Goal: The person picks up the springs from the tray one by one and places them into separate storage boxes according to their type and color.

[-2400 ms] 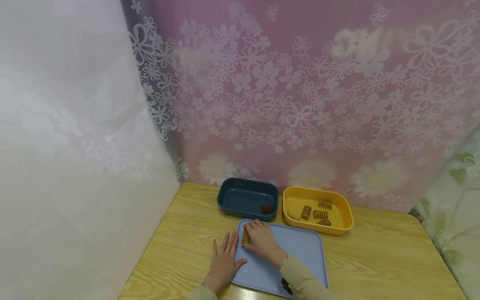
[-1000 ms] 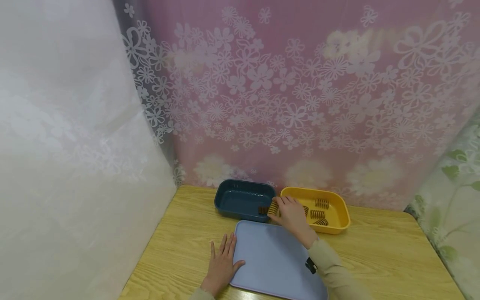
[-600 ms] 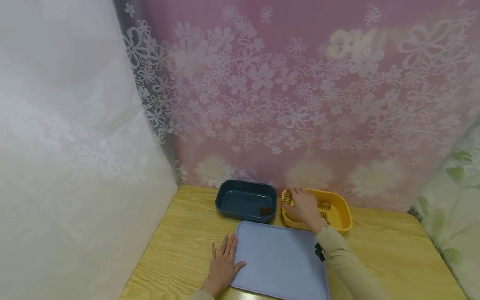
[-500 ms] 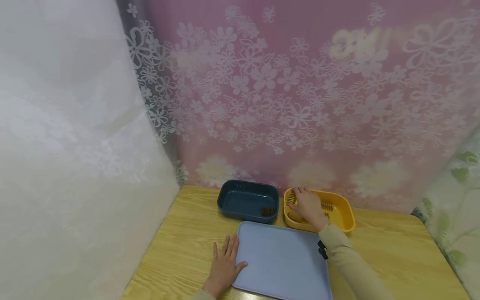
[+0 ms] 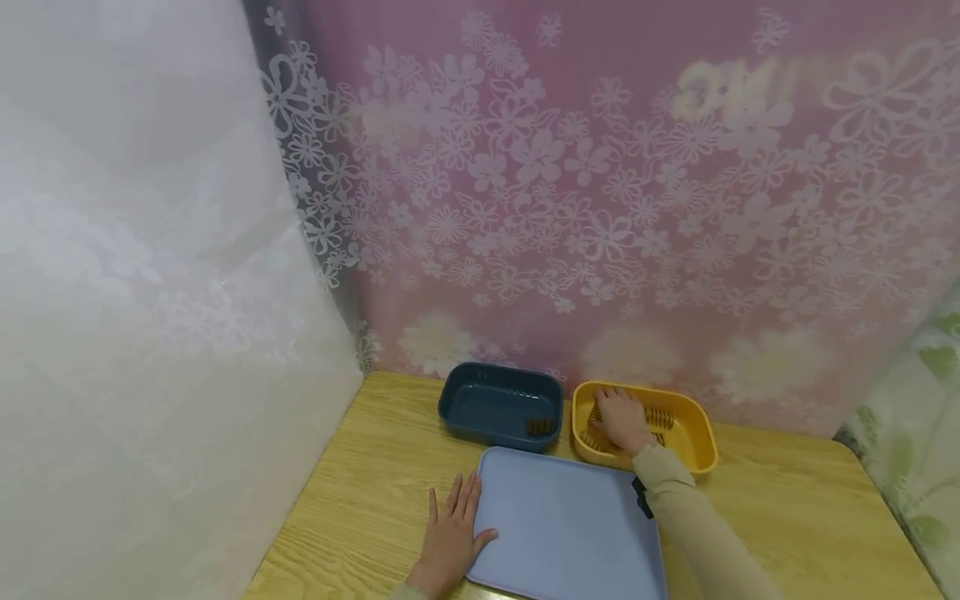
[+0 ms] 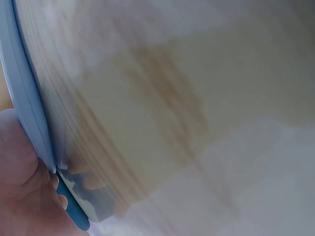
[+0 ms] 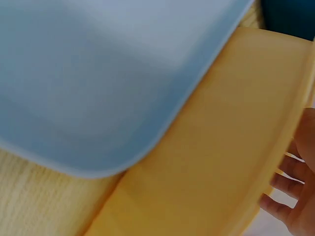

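In the head view my right hand (image 5: 624, 421) reaches down into the yellow container (image 5: 701, 446). A brassy coil spring (image 5: 596, 414) sits between its thumb and fingers near the container's left end. Other coil springs (image 5: 659, 418) lie around the hand, partly covered by it. The right wrist view shows the right hand's fingers (image 7: 288, 189) beyond the yellow wall; the held spring is hidden there. My left hand (image 5: 448, 542) lies flat with fingers spread at the left edge of the light blue tray (image 5: 566, 525), its thumb on the tray.
A dark blue container (image 5: 491, 408) stands left of the yellow one, with small brown coiled pieces (image 5: 538, 427) in its right corner. Both stand behind the tray on the wooden table (image 5: 360, 500). A flowered curtain (image 5: 570, 250) hangs right behind them.
My right hand has carried the spring from the tray's left side, past the dark blue container, and down into the yellow container. The left hand has stayed at the tray edge.
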